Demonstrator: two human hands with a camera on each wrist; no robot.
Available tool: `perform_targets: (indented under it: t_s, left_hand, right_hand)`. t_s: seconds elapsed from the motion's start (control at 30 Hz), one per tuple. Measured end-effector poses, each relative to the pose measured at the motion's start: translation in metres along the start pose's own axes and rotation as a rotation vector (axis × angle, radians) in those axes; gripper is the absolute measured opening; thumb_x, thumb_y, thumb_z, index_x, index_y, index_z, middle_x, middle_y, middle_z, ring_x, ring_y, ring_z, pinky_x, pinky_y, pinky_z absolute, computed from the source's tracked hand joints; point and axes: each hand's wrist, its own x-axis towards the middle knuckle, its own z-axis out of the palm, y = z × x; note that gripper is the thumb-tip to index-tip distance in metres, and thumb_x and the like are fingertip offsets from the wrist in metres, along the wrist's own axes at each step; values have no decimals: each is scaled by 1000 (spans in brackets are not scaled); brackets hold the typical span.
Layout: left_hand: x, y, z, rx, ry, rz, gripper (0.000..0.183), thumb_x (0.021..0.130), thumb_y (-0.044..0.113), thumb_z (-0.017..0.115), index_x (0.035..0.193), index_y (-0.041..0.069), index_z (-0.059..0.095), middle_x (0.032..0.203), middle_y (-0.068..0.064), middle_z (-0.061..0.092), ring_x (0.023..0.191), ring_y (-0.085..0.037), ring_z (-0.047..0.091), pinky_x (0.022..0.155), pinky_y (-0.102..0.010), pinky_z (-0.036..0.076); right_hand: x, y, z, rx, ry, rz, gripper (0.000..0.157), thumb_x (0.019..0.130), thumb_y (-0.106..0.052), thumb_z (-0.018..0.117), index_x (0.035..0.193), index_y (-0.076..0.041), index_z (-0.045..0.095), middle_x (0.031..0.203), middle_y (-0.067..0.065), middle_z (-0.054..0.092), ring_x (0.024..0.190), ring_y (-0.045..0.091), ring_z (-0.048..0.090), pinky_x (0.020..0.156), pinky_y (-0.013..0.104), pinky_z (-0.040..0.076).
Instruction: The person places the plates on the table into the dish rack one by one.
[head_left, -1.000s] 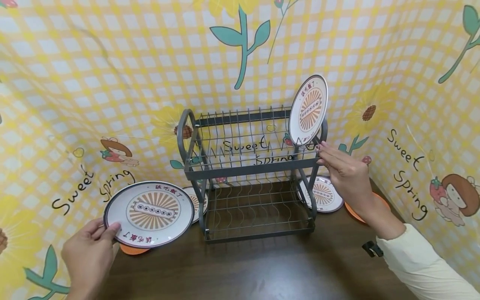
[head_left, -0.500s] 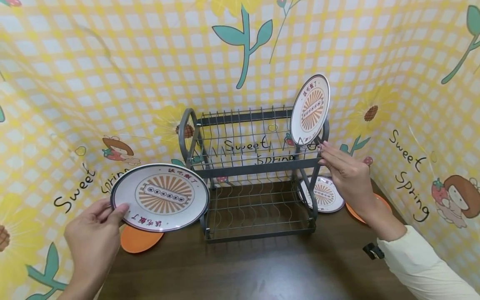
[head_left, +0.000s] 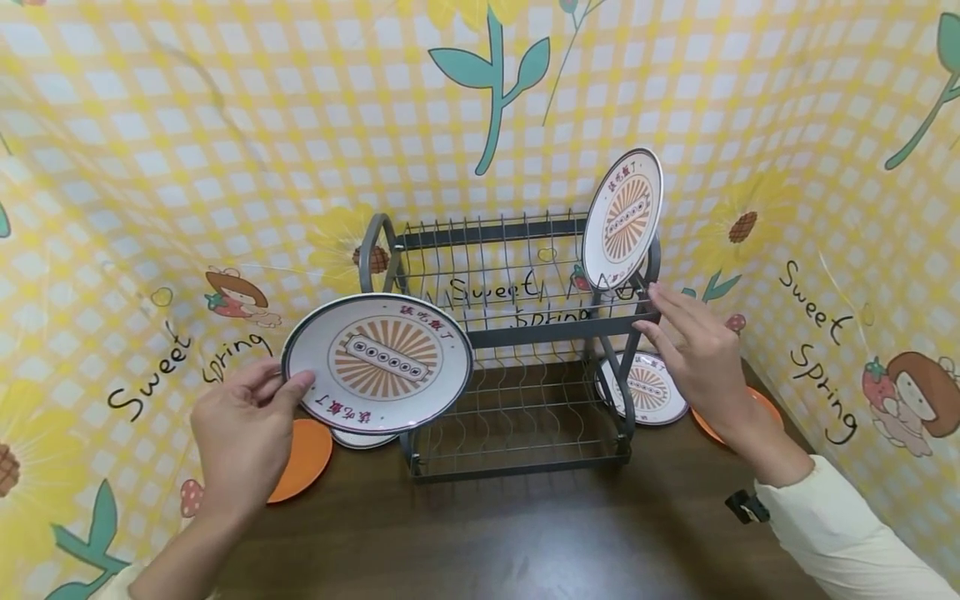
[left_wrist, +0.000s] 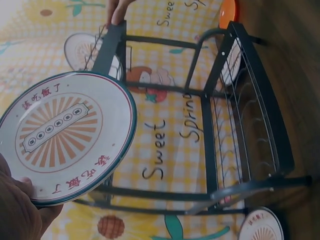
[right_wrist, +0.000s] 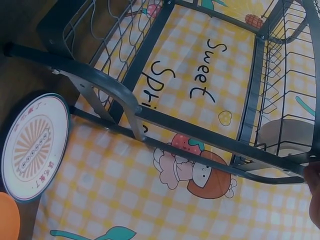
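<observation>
My left hand (head_left: 243, 425) pinches the rim of a white patterned plate (head_left: 378, 364) between thumb and fingers. The plate is raised and tilted, overlapping the left front of a dark two-tier dish rack (head_left: 540, 331) in the head view. Another matching plate (head_left: 622, 218) stands on edge in the upper tier's right end. My right hand (head_left: 701, 358) is at the rack's upper right front corner, fingers fairly straight and fingertips right at the rail, thumb spread below. In the left wrist view, the held plate (left_wrist: 70, 137) hides part of the upper tier.
Right of the rack lie a patterned plate (head_left: 647, 389) and an orange plate (head_left: 738, 415). At the left, another orange plate (head_left: 303, 458) lies beside a partly hidden white plate (head_left: 363, 439). A small black object (head_left: 746, 506) is by the right sleeve. Checked cloth (head_left: 300, 125) hangs behind.
My left hand has carried its plate up and rightward to the rack's left front, uncovering the left orange plate. My right hand stays at the corner, its thumb now spread from the fingers.
</observation>
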Motion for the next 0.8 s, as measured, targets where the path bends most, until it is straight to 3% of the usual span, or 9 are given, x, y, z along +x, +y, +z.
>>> perform_targets:
  t_s: [0.17,0.27,0.37,0.5,0.63,0.73,0.8]
  left_hand:
    - [-2,13,10,-15,-50,57,26,83,13,76,106,3,73,97,-14,74,79,7,68,67,-9,55]
    - [-3,20,16,-75,-100,70,25,84,12,75,107,3,72,100,-17,73,82,3,69,70,-11,55]
    - [-5,25,25,-153,-142,60,24,85,11,73,107,2,71,99,-17,73,83,-3,71,72,-15,57]
    - [-9,28,38,-258,-166,9,27,85,6,72,110,-2,69,100,-19,72,83,-4,71,75,-16,57]
    - [-11,31,49,-323,-191,-22,27,85,5,72,111,-4,68,102,-20,72,86,-5,71,77,-18,57]
    - [-11,35,56,-327,-214,-4,25,86,6,71,109,-2,69,101,-19,72,87,-8,72,78,-19,57]
    - [-11,38,60,-323,-228,8,24,86,8,71,109,-1,69,101,-18,73,87,-8,72,78,-19,57]
  right_hand:
    - [4,-5,-3,45,40,93,51,80,-11,78,125,2,59,115,20,62,101,34,59,93,23,46]
    - [9,-15,-6,106,67,119,51,82,-13,77,125,4,55,112,22,58,96,33,54,86,24,43]
    - [16,-32,-7,191,31,143,51,81,-10,77,125,3,54,110,19,57,93,26,55,84,19,44]
    - [25,-58,-7,343,-143,218,63,82,-3,74,137,-2,44,116,14,57,93,19,59,83,15,50]
    - [32,-79,-7,483,-387,359,68,91,-17,66,149,-15,31,127,8,55,104,17,60,92,21,51]
    - [38,-90,-6,588,-540,470,64,94,-30,62,150,-23,31,127,2,56,109,14,60,95,24,51]
    - [41,-95,-2,631,-593,515,60,93,-34,62,147,-23,37,124,2,60,109,13,61,95,25,52]
